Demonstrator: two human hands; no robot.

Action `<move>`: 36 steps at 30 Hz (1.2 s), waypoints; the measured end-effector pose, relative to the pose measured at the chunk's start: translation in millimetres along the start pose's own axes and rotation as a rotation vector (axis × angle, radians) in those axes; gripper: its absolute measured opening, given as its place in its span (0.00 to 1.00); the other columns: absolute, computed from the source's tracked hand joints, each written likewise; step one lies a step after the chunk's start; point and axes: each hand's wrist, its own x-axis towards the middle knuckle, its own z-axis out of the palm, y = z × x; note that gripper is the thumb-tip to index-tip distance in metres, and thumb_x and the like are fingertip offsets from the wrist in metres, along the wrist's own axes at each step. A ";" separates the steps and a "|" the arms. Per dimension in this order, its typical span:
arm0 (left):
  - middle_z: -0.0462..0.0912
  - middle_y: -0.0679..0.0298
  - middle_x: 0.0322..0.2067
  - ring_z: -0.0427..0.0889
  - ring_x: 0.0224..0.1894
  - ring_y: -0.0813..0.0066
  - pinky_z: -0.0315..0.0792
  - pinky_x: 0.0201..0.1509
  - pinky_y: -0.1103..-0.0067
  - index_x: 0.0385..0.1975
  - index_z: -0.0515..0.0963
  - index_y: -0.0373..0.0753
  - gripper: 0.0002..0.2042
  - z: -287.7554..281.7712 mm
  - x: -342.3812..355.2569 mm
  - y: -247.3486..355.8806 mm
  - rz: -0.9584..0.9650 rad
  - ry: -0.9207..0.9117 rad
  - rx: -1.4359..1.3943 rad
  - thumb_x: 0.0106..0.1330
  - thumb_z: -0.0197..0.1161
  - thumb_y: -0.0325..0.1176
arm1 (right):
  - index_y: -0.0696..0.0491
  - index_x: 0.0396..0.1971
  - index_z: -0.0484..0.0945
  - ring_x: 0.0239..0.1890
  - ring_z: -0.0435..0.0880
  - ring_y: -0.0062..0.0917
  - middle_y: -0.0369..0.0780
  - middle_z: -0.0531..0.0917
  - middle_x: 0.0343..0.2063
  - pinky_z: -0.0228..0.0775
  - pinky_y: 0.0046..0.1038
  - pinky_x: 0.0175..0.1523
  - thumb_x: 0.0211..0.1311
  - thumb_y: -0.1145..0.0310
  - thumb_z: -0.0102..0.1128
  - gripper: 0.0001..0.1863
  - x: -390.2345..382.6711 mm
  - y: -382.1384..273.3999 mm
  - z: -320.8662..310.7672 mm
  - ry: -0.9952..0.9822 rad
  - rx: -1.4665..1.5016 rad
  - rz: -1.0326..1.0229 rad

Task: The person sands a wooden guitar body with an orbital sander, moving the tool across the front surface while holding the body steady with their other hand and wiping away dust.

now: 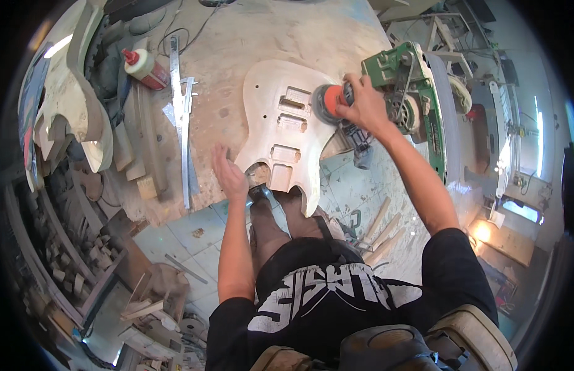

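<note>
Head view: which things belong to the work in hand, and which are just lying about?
In use:
- pale wooden guitar body
- orange-topped sander, at the body's right edge
- right hand, gripping the sander
- left hand, close beside the body

Apparently lying about:
- white bottle with red cap
- metal ruler
- wooden strips

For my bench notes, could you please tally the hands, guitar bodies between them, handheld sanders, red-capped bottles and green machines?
Left hand and right hand: 2
Guitar body: 1
Handheld sander: 1
Red-capped bottle: 1
Green machine: 1
Total: 6
</note>
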 end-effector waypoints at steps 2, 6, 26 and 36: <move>0.72 0.43 0.72 0.65 0.77 0.40 0.56 0.81 0.55 0.64 0.74 0.30 0.21 -0.4 0.8 -0.6 0.012 -0.006 0.002 0.75 0.45 0.25 | 0.45 0.62 0.74 0.50 0.84 0.50 0.51 0.77 0.49 0.78 0.50 0.48 0.50 0.56 0.75 0.36 -30.1 -12.7 2.0 -0.010 0.028 -0.040; 0.72 0.43 0.72 0.64 0.77 0.40 0.55 0.82 0.54 0.65 0.74 0.30 0.21 -1.8 2.4 -2.5 0.029 -0.025 -0.010 0.75 0.45 0.25 | 0.44 0.61 0.74 0.48 0.82 0.48 0.49 0.74 0.48 0.80 0.49 0.43 0.50 0.64 0.78 0.35 -85.3 -47.0 11.6 0.007 0.116 -0.229; 0.70 0.43 0.73 0.61 0.79 0.40 0.53 0.82 0.54 0.68 0.72 0.30 0.23 -5.3 1.2 -6.3 0.042 -0.050 0.013 0.75 0.44 0.25 | 0.42 0.61 0.72 0.49 0.85 0.54 0.50 0.78 0.49 0.80 0.51 0.52 0.47 0.56 0.76 0.38 77.2 23.5 -8.1 -0.122 0.098 -0.056; 0.70 0.43 0.72 0.62 0.78 0.40 0.53 0.82 0.55 0.68 0.72 0.30 0.23 -4.1 -0.2 -12.2 0.034 -0.037 0.006 0.76 0.44 0.25 | 0.44 0.59 0.74 0.49 0.82 0.52 0.50 0.74 0.51 0.79 0.51 0.47 0.52 0.67 0.75 0.32 -32.8 -34.3 -0.1 -0.060 0.071 -0.202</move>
